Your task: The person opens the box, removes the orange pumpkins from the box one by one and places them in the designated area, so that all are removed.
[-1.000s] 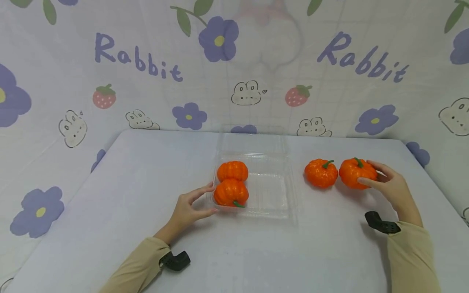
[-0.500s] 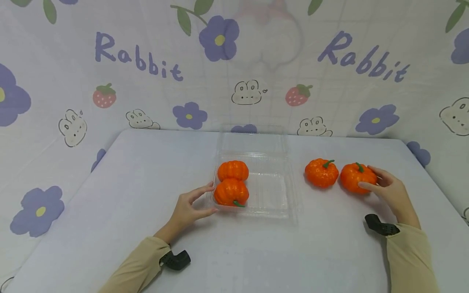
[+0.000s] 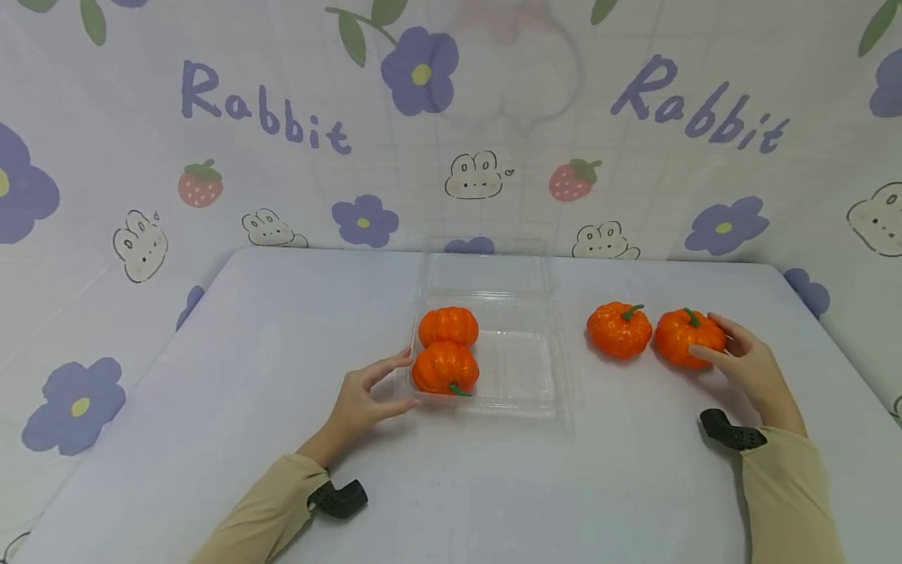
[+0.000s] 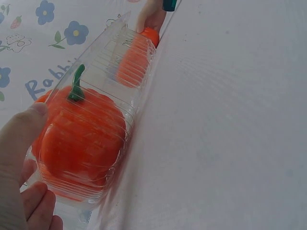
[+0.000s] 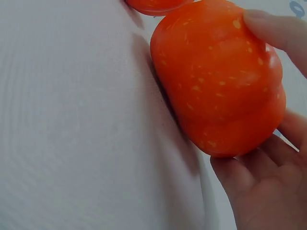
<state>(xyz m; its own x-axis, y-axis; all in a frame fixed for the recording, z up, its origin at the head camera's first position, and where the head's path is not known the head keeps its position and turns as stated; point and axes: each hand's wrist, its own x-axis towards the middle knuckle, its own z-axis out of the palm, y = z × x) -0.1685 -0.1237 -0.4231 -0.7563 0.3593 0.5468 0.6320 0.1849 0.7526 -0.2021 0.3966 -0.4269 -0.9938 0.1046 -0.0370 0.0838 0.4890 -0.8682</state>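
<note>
My right hand grips an orange toy pumpkin with a green stem, thumb on its front and fingers round its far right side. In the right wrist view this pumpkin sits close over the white surface, with a shadow beside it. My left hand holds the left front corner of a clear plastic container, whose lid is folded back. Two pumpkins lie in its left half: the front one has its stem toward me, and the rear one leans against it. In the left wrist view the thumb lies along the rim.
Another orange pumpkin stands on the white table, between the container and the held pumpkin. Behind the table hangs a printed cloth with flowers and rabbits. The thin clear lid reaches to the table's back edge.
My right hand has brought its pumpkin slightly toward me and lower, mostly between the two earlier frames. The left hand and the container stay in place.
</note>
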